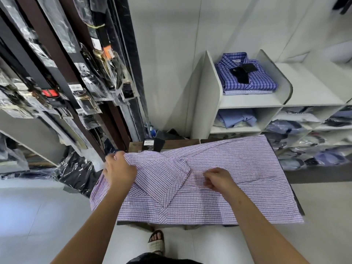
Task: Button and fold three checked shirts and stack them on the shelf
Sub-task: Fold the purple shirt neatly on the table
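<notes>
Shirt [219, 189]: face down on surface [293, 179], long axis left-right. Left hand [120, 170] pinches its near-side edge (nearer the fold); right hand [219, 179] pinches folded sleeve at centre.

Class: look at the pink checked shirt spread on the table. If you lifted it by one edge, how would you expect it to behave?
The pink checked shirt would probably flop and drape: it already bunches where the left hand grips it. It looks thin, so likely light. Its folded sleeve could well slide out of place when lifted.
</notes>
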